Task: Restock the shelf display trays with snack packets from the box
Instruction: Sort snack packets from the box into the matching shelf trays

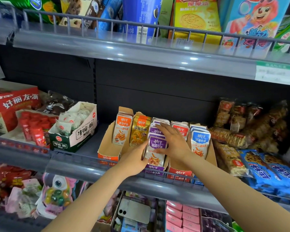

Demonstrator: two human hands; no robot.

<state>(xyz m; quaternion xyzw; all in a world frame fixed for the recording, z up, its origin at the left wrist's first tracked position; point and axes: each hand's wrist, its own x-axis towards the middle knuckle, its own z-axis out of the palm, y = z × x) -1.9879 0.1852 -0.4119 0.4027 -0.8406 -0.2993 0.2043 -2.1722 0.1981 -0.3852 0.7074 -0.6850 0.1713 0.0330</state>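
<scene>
Your left hand (pixel 135 159) pinches the front purple packets (pixel 156 148) by their left edge, while your right hand (pixel 173 141) lies flat-fingered over the row, pressing it into the purple tray (pixel 153 170) at the shelf's (pixel 84 166) front edge. That tray looks nearly full, but the orange tray (pixel 107 148) shows bare card in front and probably needs filling. Packets are flat, glossy pouches with rounded corners; trays are torn-open cardboard.

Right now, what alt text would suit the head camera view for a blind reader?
Two bare hands tend purple snack packets in a tray on a shop shelf: the left hand grips the front one's edge, the right hand lies flat on the row.
</scene>
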